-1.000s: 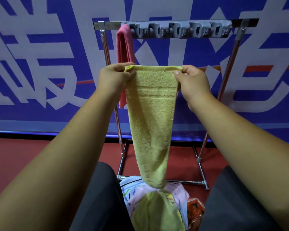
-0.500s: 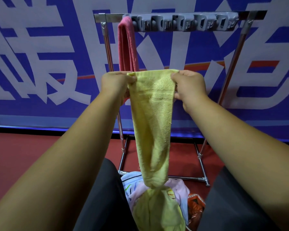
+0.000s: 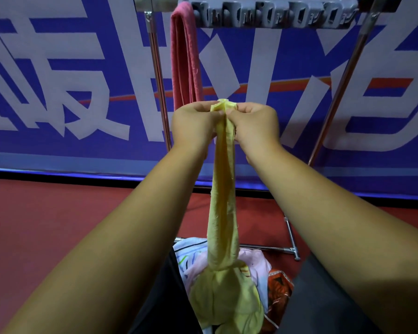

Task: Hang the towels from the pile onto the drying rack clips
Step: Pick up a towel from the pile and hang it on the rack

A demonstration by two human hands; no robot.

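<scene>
- We see the left hand [image 3: 194, 124] and the right hand [image 3: 257, 124] side by side at mid-scene, knuckles nearly meeting.
- The fingers of both hands are curled tight round the top end of the yellow towel [image 3: 223, 189], bunching it into a narrow rope; a small tuft pokes up above them.
- From our grasp the yellow towel hangs straight down to the pile [image 3: 258, 262] of cloths on the near floor, between the person's knees; we cannot tell whether its tip rests there.
- Farther off stands the drying rack [image 3: 158, 92], with a row of grey clips [image 3: 270, 16] along its top bar.
- A pink towel [image 3: 185, 56] hangs at the left end of that row.
- The yellow towel's top sits well below the clips.
</scene>
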